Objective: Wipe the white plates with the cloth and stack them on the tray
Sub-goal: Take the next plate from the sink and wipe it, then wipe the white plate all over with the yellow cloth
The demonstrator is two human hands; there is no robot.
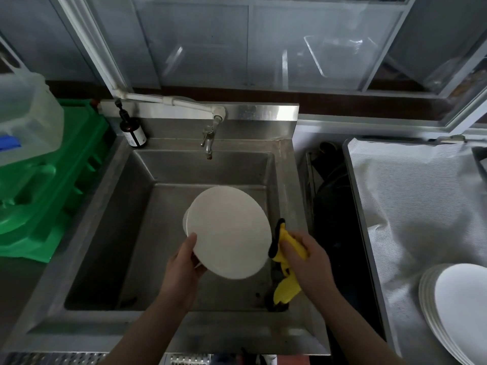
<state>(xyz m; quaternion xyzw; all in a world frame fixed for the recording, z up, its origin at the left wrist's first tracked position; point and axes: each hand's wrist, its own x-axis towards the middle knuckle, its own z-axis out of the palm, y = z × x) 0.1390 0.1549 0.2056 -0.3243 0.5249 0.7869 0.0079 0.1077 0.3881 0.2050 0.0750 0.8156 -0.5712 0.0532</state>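
Plate (228,231) over sink (110,206) — between both hands, cloth (286,259) rightward

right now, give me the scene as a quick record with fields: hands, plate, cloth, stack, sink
left hand: left hand grips the lower left edge of the white plate, thumb on top
right hand: right hand holds the yellow cloth, bunched, beside the plate's right edge
plate: tilted, held above the sink basin; a second rim shows behind its left edge
stack: stack of white plates on the cloth-lined tray, at the right
sink: steel sink, tap not running
other: brown pump bottle at the sink's back left corner
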